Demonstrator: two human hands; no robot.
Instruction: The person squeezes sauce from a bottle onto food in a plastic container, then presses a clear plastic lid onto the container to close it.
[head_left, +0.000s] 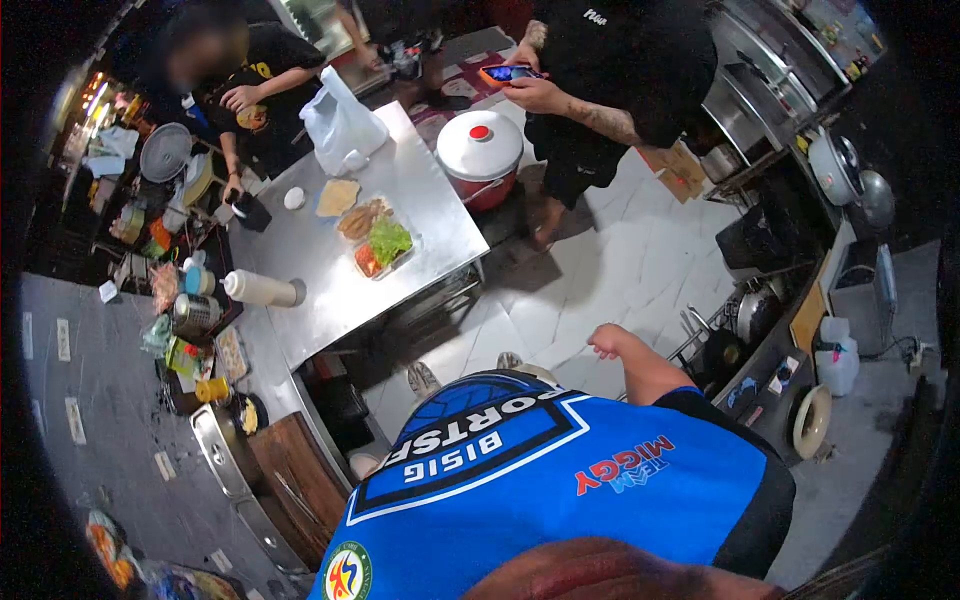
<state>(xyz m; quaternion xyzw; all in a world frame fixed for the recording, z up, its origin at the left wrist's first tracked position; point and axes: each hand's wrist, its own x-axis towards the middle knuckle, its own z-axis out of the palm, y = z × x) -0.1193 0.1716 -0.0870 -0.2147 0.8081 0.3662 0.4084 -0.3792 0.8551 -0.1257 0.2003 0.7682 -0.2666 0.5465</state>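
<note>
My right hand [605,341] hangs out over the tiled floor, its fingers curled in and nothing showing in them. It touches nothing. Of my left hand [364,465] only a small patch of skin shows beside my blue shirt, near the brown wooden board [298,478]; its fingers are hidden. In front of me on the steel table [420,205] sits a clear tray of food with green lettuce [390,241], red pieces [367,262] and a browned piece of food [362,218]. A flat tan piece [338,197] lies behind it.
A white plastic bag [342,125] and a white squeeze bottle [262,288] stand on the table. Beyond its right side is a red pot with a white lid [480,146]. One person holds a phone [508,74]; another person's hand grips a dark container [249,211]. Pans [757,312] sit at right.
</note>
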